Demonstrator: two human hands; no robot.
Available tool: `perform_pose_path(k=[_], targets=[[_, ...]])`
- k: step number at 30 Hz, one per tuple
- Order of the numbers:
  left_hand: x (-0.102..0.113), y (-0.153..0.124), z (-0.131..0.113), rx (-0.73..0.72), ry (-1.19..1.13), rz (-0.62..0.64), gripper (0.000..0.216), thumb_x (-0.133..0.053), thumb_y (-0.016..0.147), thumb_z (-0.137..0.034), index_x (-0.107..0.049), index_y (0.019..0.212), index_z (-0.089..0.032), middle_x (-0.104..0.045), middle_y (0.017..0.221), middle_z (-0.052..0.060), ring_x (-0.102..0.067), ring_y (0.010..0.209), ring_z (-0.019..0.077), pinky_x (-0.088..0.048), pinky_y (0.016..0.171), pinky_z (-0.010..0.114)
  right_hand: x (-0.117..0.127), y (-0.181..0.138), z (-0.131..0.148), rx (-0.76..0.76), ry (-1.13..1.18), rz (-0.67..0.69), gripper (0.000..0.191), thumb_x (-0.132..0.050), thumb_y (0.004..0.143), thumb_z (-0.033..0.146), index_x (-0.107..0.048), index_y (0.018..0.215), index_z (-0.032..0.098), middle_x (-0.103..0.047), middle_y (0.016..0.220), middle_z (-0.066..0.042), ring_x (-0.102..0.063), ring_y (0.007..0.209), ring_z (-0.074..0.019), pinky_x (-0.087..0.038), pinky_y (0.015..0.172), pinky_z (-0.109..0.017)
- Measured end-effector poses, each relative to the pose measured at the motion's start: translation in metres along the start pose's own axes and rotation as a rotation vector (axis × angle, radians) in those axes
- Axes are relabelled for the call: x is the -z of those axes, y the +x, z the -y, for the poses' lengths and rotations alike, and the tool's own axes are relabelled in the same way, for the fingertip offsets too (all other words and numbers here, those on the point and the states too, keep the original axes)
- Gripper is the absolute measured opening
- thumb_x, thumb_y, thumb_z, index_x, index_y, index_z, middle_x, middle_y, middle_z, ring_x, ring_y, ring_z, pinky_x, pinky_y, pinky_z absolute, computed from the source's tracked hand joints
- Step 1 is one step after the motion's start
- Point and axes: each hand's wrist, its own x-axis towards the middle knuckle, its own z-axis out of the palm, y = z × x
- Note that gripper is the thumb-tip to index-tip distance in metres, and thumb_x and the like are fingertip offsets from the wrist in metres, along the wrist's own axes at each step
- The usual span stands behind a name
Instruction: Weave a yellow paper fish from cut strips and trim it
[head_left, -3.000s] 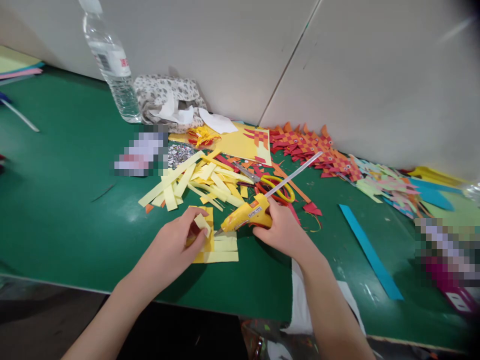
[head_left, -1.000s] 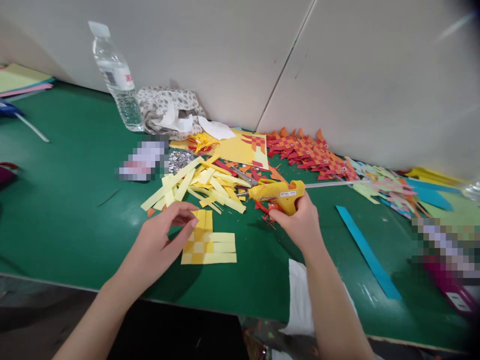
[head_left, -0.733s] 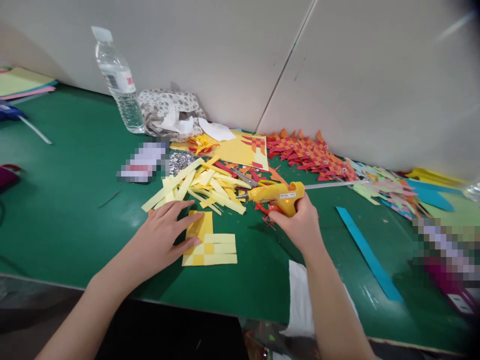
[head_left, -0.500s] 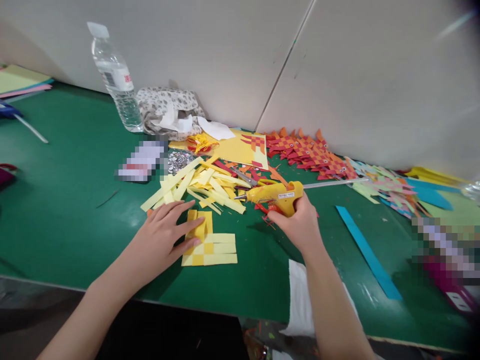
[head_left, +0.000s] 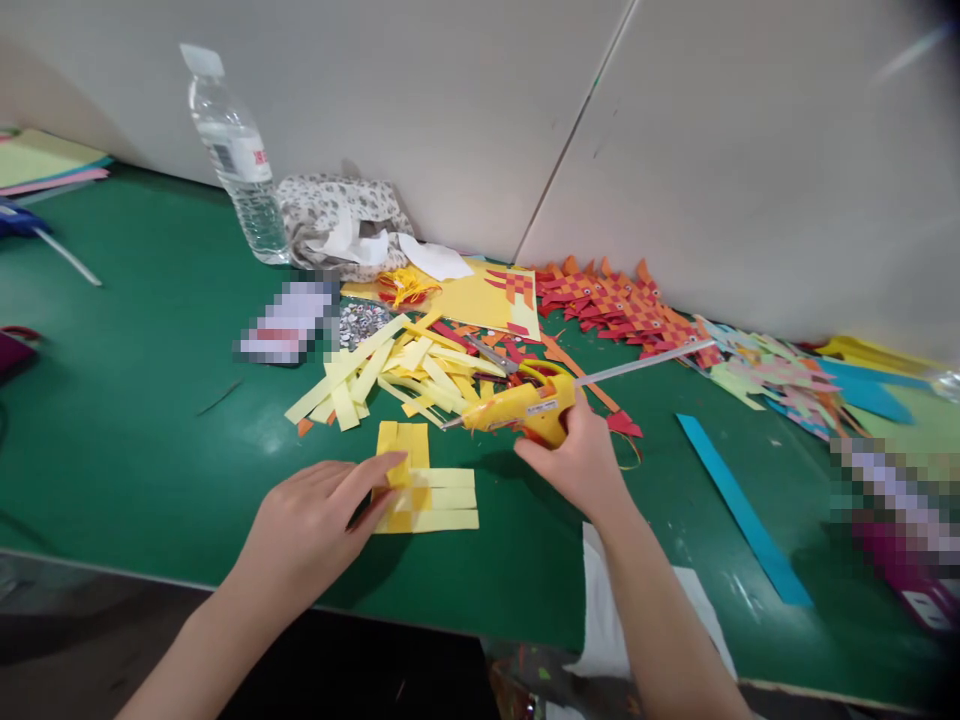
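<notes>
A woven piece of yellow paper strips (head_left: 442,497), darker yellow crossing pale yellow, lies on the green table. My left hand (head_left: 322,515) pinches its left part between thumb and forefinger, and the fingertips cover some of the weave. In my right hand (head_left: 581,460) is a yellow hot glue gun (head_left: 517,408) with a clear glue stick (head_left: 645,362) sticking out of its back. The gun's nozzle points left and slightly down, above and apart from the woven paper. Loose pale yellow strips (head_left: 367,370) are heaped just behind it.
Scissors (head_left: 491,352) lie among the scraps. Behind are a water bottle (head_left: 244,170), a phone (head_left: 289,322), a bag of googly eyes (head_left: 362,327) and red-orange woven paper fish (head_left: 630,305). A blue strip (head_left: 742,510) and white tissue (head_left: 604,600) lie to the right.
My right hand has brought the glue gun left and down, tilting its nozzle nearer the woven paper. My left hand has gone from spread fingers on the weave to a pinch at its left part.
</notes>
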Motion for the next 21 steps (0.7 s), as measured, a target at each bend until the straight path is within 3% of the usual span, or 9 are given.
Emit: perform_pose_path(k=[4,10,21], targets=[[0.001,-0.008,0.003,-0.082,-0.039,0.030,0.023,-0.055,0.083,-0.020,-0.058,0.105,-0.024,-0.073,0.089,0.000,-0.068,0.075,0.0157,-0.052,0.073,0.028,-0.011,-0.005,0.006,0.079,-0.077,0.120,0.040,-0.058,0.059,0.025,-0.050,0.098,0.018,-0.055,0.059,0.002,-0.050,0.050,-0.0155,-0.038,0.048,-0.026],[0.002,-0.011,0.004,-0.163,-0.041,0.026,0.022,-0.053,0.083,-0.016,-0.063,0.102,-0.021,-0.073,0.094,0.002,-0.069,0.080,0.0181,-0.053,0.079,0.032,-0.023,-0.007,0.004,0.129,-0.127,0.263,0.051,-0.054,0.064,0.025,-0.045,0.113,0.015,-0.061,0.074,-0.004,-0.057,0.066,-0.0202,-0.043,0.058,-0.029],[0.004,-0.009,0.002,-0.188,-0.006,0.008,0.019,-0.053,0.084,-0.016,-0.064,0.099,-0.020,-0.073,0.092,0.003,-0.069,0.077,0.0180,-0.054,0.077,0.032,-0.023,-0.004,0.007,0.135,-0.143,0.269,0.052,-0.054,0.065,0.025,-0.046,0.116,0.015,-0.065,0.087,-0.009,-0.060,0.071,-0.0217,-0.044,0.061,-0.029]])
